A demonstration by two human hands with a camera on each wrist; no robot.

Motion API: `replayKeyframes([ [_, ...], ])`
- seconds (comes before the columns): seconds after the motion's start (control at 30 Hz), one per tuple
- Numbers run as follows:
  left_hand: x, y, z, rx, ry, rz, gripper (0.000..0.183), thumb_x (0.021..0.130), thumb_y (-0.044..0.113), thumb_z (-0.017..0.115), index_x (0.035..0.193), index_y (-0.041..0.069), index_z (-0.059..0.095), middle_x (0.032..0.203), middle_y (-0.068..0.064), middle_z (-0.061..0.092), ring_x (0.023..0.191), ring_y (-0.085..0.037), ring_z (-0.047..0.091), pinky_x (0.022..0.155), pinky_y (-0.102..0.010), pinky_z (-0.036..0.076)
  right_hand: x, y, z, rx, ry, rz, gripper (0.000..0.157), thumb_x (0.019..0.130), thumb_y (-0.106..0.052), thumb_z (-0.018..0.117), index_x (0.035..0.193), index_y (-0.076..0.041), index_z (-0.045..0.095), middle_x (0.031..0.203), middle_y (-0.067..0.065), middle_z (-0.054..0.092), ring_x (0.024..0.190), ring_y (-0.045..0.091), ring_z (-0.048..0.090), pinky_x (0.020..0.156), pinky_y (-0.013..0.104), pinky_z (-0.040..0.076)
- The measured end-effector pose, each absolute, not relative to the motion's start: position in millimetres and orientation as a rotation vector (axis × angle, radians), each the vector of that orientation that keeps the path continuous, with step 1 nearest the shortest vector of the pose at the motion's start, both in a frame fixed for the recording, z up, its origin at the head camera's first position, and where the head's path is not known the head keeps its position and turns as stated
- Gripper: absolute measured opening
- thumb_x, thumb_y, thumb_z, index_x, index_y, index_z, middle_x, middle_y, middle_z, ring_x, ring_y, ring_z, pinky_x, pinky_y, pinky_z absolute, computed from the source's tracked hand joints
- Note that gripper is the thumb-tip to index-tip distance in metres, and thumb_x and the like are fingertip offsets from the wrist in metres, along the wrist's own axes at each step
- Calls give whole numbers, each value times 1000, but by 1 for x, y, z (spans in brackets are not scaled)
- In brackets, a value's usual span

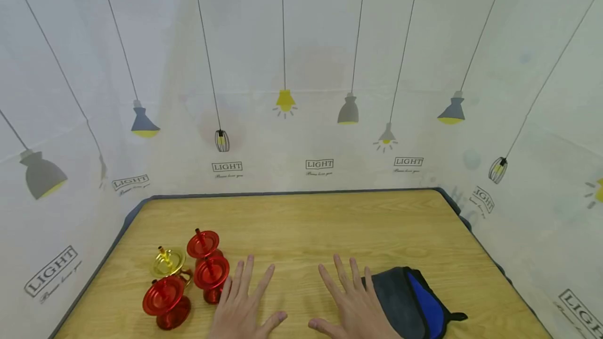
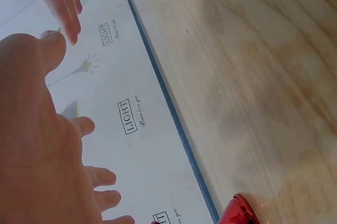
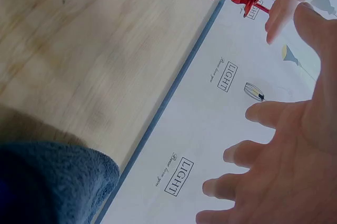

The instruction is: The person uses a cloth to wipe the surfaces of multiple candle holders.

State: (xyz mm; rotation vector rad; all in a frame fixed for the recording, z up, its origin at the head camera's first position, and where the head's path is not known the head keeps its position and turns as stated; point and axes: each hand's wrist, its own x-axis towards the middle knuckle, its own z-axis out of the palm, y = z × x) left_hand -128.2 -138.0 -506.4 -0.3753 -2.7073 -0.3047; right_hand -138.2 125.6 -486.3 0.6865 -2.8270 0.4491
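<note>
My left hand point(image 1: 242, 302) is held over the near part of the wooden table, fingers straight and spread, holding nothing. Just left of it stand three shiny red candle holders, one at the back point(image 1: 203, 245), one nearest the fingers point(image 1: 211, 273) and one at the front left point(image 1: 165, 297). A gold candle holder point(image 1: 168, 263) stands among them, partly hidden by the front red one. My right hand point(image 1: 355, 302), also spread and holding nothing, overlaps the left edge of a grey and blue cloth item point(image 1: 400, 300) with black trim and a loop. In the right wrist view this fuzzy cloth point(image 3: 63, 182) lies below the palm.
The light wood table point(image 1: 301, 224) has a dark blue edge. A white sheet point(image 1: 320, 135) printed with hanging lamps and "LIGHT" labels rises behind it and along both sides.
</note>
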Motion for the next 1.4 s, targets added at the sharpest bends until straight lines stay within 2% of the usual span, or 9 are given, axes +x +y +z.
replayKeyframes([
  [0.33, -126, -140, -505, -379, -2668, -263, 83, 81, 70, 68, 152, 31, 47, 159, -21, 40, 142, -43, 44, 102, -62, 46, -137, 123, -487, 677, -2818, 413, 88, 85, -69, 66, 154, -20, 44, 162, 22, 33, 139, 58, 38, 102, 77, 33],
  [0.57, -124, -143, -502, -372, -2684, -271, 82, 84, 70, 66, 153, 31, 45, 159, -21, 40, 142, -42, 45, 102, -61, 47, -138, 124, -482, 650, -2883, 503, 90, 85, -71, 63, 156, -20, 40, 163, 23, 30, 143, 59, 31, 106, 78, 27],
  [0.8, -115, -163, -502, -342, -2778, -537, 72, 91, 51, 70, 150, 15, 49, 147, -24, 52, 133, -43, 54, 98, -57, 52, -151, 152, -471, 567, -3019, 618, 93, 87, -74, 59, 159, -20, 34, 165, 24, 25, 146, 58, 25, 110, 77, 22],
  [0.93, -107, -176, -505, -171, -2777, -666, 64, 93, 40, 72, 145, 9, 54, 140, -19, 59, 124, -37, 61, 92, -53, 55, -162, 179, -468, 561, -3114, 695, 92, 89, -66, 63, 159, -13, 34, 163, 27, 26, 145, 59, 25, 109, 78, 21],
  [1.07, -100, -187, -503, 32, -2828, -731, 60, 92, 37, 74, 139, 4, 57, 129, -16, 64, 112, -33, 67, 87, -49, 57, -171, 197, -473, 539, -3214, 764, 85, 91, -49, 71, 155, -3, 39, 160, 32, 30, 143, 60, 29, 107, 78, 23],
  [1.13, -100, -193, -504, 106, -2855, -771, 61, 92, 36, 74, 137, -1, 57, 126, -20, 64, 110, -36, 67, 88, -50, 56, -174, 202, -478, 519, -3251, 782, 82, 91, -44, 74, 152, 0, 41, 158, 34, 31, 142, 60, 29, 107, 78, 24],
  [1.27, -112, -203, -510, 261, -2914, -906, 74, 93, 36, 73, 141, -13, 44, 130, -34, 58, 118, -49, 60, 95, -57, 52, -178, 206, -487, 514, -3272, 788, 79, 89, -38, 77, 149, 4, 44, 156, 36, 33, 141, 60, 31, 106, 76, 28],
  [1.4, -122, -209, -519, 352, -2912, -1043, 79, 95, 37, 68, 145, -15, 35, 139, -39, 50, 127, -55, 51, 102, -62, 45, -179, 205, -492, 504, -3274, 818, 79, 88, -34, 79, 147, 5, 46, 155, 37, 34, 142, 59, 30, 108, 72, 31],
])
